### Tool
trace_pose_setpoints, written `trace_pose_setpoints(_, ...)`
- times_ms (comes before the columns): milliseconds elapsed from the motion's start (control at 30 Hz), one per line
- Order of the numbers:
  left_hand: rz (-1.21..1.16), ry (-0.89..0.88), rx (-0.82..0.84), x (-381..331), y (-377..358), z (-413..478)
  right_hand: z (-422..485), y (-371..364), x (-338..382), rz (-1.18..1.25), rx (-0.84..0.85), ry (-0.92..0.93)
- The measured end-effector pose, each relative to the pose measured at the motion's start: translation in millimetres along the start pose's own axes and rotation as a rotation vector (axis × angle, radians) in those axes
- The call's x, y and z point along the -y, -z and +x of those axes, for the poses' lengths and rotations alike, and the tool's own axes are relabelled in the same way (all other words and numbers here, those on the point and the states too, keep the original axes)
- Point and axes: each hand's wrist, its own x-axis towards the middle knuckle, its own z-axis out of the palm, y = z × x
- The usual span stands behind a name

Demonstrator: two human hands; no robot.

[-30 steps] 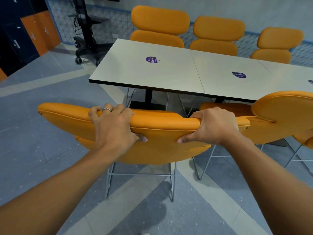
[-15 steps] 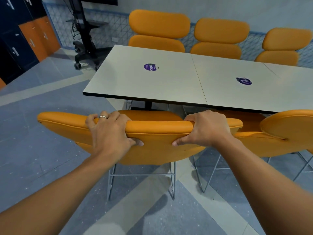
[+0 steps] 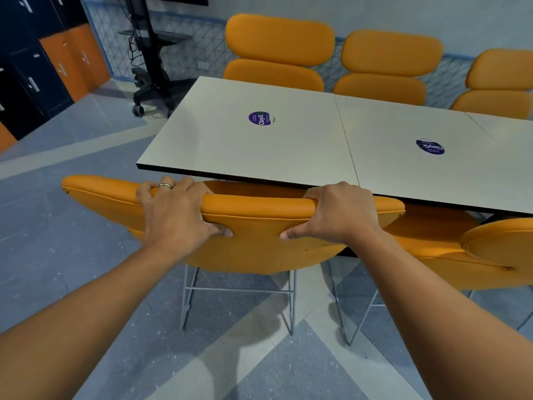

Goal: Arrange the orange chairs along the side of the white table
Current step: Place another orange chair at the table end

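since a second earlier the orange chair [image 3: 259,246] had slid toward 12 o'clock, its seat tucked under the white table [image 3: 245,148]. its backrest ran 9 to 3 o'clock, facing 12. left hand [image 3: 176,215] and right hand [image 3: 341,215] gripped its top rim, thumbs behind. a purple sticker [image 3: 259,118] read "clayg".

Both hands grip the top edge of an orange chair's backrest [image 3: 256,226], left hand [image 3: 176,215] and right hand [image 3: 340,215] with fingers over the front and thumbs behind. Its seat sits tucked under the white table [image 3: 259,148]. A second chair [image 3: 461,249] stands just beside it on the right, and three more [image 3: 279,53] line the far side.
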Motion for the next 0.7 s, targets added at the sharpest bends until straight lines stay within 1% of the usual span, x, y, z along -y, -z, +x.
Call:
trace_pose_setpoints(300,0.008,-0.003,0.018,4.4,-1.1,6.9,6.3,-2.1,1.4,0.002,-0.001,-0.001)
trace_pose_setpoints(467,0.015,-0.009,0.069,5.0,1.6,4.0,1.5,-3.2,0.4,0.018,-0.016,0.019)
trace_pose_setpoints(700,-0.126,-0.032,0.144,16.2,9.2,-3.3,-2.4,-5.0,1.9,0.012,-0.037,0.066)
